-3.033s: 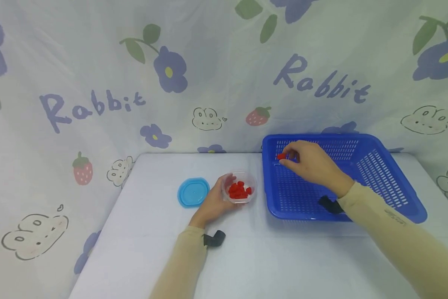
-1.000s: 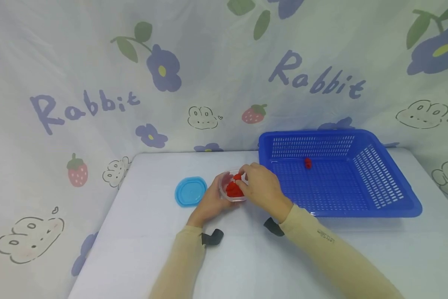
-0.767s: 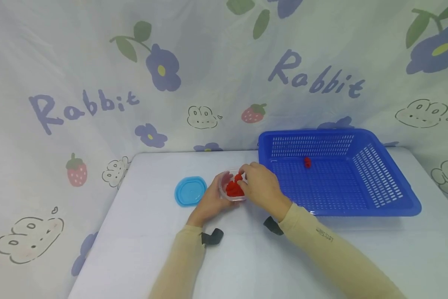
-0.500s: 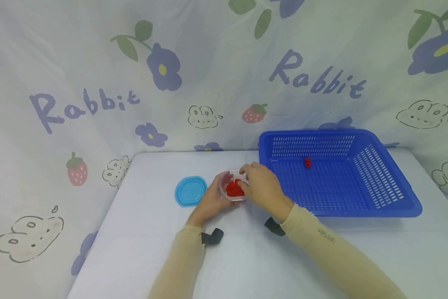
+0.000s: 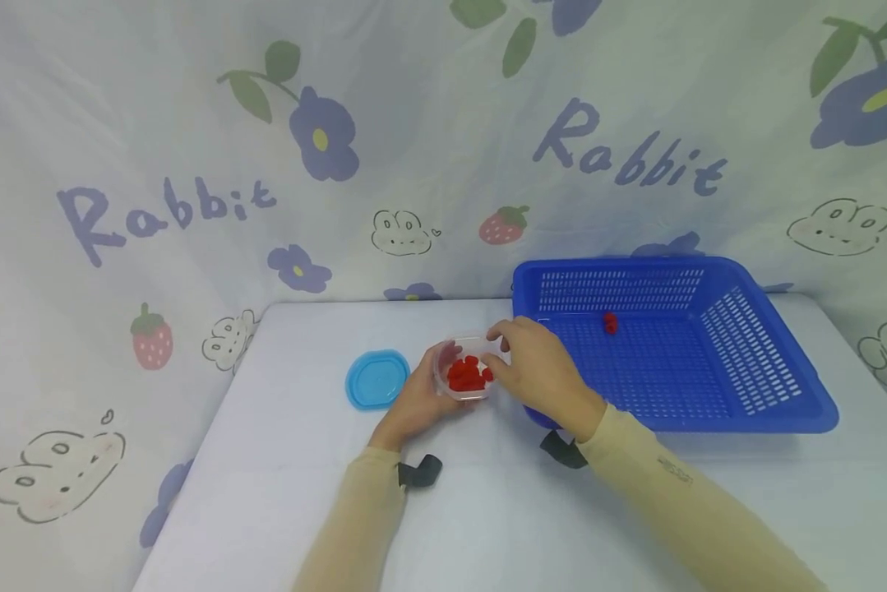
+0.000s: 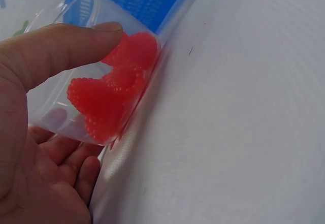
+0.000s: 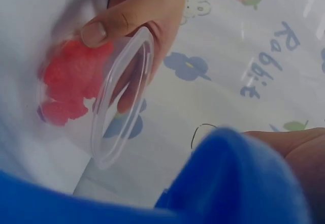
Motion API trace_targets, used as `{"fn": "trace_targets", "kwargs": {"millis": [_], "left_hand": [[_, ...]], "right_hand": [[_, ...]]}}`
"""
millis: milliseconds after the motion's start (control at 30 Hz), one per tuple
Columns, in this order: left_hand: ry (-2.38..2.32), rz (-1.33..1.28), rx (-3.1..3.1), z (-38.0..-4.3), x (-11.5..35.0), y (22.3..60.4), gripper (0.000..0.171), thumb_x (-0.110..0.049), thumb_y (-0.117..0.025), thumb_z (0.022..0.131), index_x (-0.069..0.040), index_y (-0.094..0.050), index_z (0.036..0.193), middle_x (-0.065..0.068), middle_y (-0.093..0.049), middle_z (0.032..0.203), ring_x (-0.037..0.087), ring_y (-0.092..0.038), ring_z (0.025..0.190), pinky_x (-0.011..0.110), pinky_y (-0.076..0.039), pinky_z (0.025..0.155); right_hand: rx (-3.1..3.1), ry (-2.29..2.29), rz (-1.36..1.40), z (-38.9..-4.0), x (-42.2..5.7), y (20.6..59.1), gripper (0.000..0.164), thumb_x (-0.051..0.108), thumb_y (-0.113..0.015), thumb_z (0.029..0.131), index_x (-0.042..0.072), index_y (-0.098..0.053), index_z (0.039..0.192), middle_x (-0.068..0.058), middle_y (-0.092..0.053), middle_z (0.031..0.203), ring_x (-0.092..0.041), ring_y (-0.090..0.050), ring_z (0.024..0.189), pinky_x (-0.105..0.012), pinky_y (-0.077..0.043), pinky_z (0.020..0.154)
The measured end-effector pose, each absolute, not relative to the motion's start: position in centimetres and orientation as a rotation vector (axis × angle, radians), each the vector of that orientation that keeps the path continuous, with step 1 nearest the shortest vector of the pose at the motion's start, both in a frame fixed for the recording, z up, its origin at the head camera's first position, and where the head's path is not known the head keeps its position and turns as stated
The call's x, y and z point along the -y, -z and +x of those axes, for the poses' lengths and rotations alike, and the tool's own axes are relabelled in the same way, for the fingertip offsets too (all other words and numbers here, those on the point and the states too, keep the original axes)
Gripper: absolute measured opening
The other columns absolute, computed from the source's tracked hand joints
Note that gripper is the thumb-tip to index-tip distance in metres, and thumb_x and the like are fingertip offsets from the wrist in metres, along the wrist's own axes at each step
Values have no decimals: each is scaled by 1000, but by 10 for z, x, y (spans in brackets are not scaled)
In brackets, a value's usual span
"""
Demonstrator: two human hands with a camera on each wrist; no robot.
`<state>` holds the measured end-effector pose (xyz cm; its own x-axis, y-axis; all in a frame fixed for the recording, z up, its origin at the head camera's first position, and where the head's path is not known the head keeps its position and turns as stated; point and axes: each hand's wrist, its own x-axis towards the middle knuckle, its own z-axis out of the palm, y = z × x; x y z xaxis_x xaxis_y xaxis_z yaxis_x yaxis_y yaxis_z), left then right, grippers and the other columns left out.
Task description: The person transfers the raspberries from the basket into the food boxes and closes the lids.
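A clear plastic cup stands on the white table, and my left hand grips it from the left. In the left wrist view my thumb lies along its wall, with several red raspberries heaped inside. My right hand is at the cup's right rim, thumb and forefinger apart with nothing between them. The right wrist view shows the cup's open rim and only part of the right hand at the edge.
A blue plastic basket stands right of the cup, with red raspberries near its back wall. Left of the cup lies a light blue lid. A patterned curtain hangs behind the table.
Three seconds ago my right hand pinched a raspberry over the basket. It moved left to the cup, let go of a raspberry there, then drew slightly right. The left hand kept its hold.
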<state>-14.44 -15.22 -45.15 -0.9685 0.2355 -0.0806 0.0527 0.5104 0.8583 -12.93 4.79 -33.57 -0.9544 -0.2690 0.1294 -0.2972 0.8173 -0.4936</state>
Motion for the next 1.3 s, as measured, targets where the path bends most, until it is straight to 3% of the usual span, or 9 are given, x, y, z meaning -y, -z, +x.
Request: {"fn": "trace_targets", "kwargs": {"millis": [400, 533, 1000, 1300], "left_hand": [[-1442, 258, -2571, -143, 152, 451, 93, -34, -82, 67, -32, -27, 142, -16, -41, 137, 11, -36, 128, 49, -41, 97], [-1420, 231, -2577, -143, 152, 450, 93, -38, -82, 67, -36, -26, 141, -16, -40, 138, 11, -35, 128, 50, -40, 97], [-1430, 215, -2564, -145, 151, 455, 92, -34, -83, 66, -38, -28, 139, -20, -41, 134, 6, -37, 125, 46, -43, 96], [-1424, 242, -2571, -145, 152, 455, 92, -31, -82, 67, -34, -28, 141, -16, -41, 136, 10, -37, 126, 46, -43, 96]], "right_hand": [[2892, -829, 485, -123, -71, 316, 31, 30, -69, 83, 11, -65, 106, -2, -57, 83, -17, -51, 70, -26, -46, 58], [2879, -825, 474, -125, -79, 310, 29, 29, -69, 83, 11, -65, 105, -3, -58, 85, -18, -52, 71, -27, -47, 58], [2850, -756, 496, -146, -112, 309, 26, 26, -68, 83, 8, -66, 102, -6, -59, 82, -20, -50, 68, -31, -43, 58], [2902, -700, 463, -167, -136, 314, 30, 25, -65, 85, 3, -66, 105, -8, -61, 83, -19, -51, 62, -34, -43, 55]]}}
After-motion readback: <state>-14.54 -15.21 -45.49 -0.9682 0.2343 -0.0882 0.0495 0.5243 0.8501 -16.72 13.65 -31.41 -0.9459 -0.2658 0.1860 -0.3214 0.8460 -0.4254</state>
